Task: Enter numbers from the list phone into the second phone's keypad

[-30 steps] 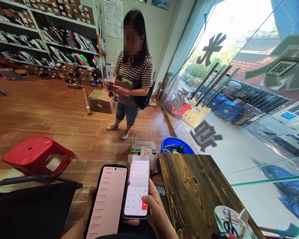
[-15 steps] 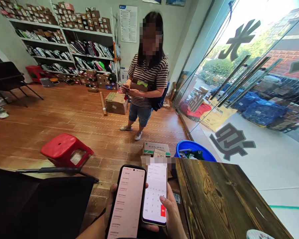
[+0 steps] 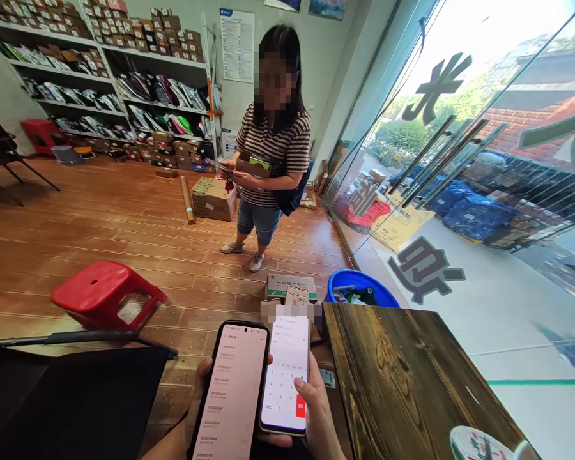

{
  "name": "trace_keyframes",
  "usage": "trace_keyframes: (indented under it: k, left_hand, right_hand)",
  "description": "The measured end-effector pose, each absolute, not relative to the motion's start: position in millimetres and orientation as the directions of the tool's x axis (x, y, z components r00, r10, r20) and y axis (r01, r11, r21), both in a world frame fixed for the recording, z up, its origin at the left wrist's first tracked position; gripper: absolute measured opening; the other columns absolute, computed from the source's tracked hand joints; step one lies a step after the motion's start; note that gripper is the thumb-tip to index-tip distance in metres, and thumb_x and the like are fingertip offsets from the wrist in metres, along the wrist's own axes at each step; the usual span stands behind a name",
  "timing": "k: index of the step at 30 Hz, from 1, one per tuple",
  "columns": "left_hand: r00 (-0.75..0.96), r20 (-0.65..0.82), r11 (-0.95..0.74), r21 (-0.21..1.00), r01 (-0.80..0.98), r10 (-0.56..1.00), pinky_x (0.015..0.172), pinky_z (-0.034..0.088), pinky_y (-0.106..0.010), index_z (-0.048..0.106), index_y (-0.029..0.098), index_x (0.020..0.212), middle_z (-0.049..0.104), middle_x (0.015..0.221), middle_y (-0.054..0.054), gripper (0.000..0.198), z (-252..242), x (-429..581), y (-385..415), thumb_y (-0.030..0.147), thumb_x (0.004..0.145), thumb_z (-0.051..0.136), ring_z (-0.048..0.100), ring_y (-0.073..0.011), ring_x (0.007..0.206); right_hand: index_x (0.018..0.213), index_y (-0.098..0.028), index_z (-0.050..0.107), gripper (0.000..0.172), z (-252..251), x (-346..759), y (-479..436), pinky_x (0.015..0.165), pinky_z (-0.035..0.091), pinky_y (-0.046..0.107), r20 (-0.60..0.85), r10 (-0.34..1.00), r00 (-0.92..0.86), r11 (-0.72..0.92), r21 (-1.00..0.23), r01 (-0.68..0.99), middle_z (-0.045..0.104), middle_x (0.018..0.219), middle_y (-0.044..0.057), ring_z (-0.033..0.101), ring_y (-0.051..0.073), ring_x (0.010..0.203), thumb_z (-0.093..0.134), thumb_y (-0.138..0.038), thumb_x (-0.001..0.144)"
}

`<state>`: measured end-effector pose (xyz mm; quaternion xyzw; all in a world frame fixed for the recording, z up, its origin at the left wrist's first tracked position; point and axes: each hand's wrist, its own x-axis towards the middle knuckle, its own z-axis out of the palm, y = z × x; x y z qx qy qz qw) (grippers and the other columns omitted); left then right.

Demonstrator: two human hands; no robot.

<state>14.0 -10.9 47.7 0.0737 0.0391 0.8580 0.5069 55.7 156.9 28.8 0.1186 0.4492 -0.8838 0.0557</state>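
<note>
A long wall of grey metal shelving [image 3: 124, 89] stacked with brown boxes and bagged goods runs across the back of the room, above a reddish wooden plank floor [image 3: 100, 236]. To the right, tall glass doors [image 3: 460, 191] with dark lettering face the street. A dark, rough-grained wooden desk [image 3: 412, 383] fills the lower right. A person in a striped shirt and denim shorts [image 3: 268, 147] stands on the floor well apart from the desk, holding a small brown parcel and a phone. Near that person lies a brown cardboard box [image 3: 214, 198] with a cardboard tube beside it. A red plastic stool [image 3: 103, 297] lies tipped on the floor to the left, and a round blue plastic tub [image 3: 359, 295] sits just beyond the desk's far edge.

At the bottom, the left hand [image 3: 202, 390] is wrapped around a large black-framed phone with a pink list screen [image 3: 232, 396], fingers closed behind it. The right hand [image 3: 316, 415] grips a smaller phone showing a white keypad screen [image 3: 286, 377], its thumb apparently resting on the lower keys. The two phones sit side by side, edges just touching, left of the desk.
</note>
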Motion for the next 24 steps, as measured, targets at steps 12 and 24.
trace_keyframes:
  k: [12,24]
  left_hand:
    - [-0.456,0.110,-0.468,0.132,-0.874,0.883,0.100,0.033,-0.051,0.051,0.018,0.127,0.064,0.116,-0.014,0.071,56,11,-13,0.058,0.069,0.057,0.047,-0.0369,0.119]
    - [-0.432,0.093,-0.441,0.232,-0.867,0.897,0.100,0.034,-0.047,0.060,0.022,0.118,0.067,0.110,-0.012,0.062,55,8,-16,0.061,0.069,0.056,0.052,-0.0347,0.114]
  right_hand:
    - [0.128,-0.021,0.029,0.073,47,53,150,0.086,0.045,0.046,-0.230,0.052,-0.972,-0.597,-0.787,0.154,0.061,0.117,0.014,0.059,0.031,0.103,0.064,-0.044,0.068]
    - [0.131,-0.023,0.025,0.078,36,55,152,0.081,0.047,0.044,-0.248,0.049,-0.967,-0.579,-0.796,0.175,0.061,0.118,0.011,0.059,0.030,0.102,0.063,-0.048,0.068]
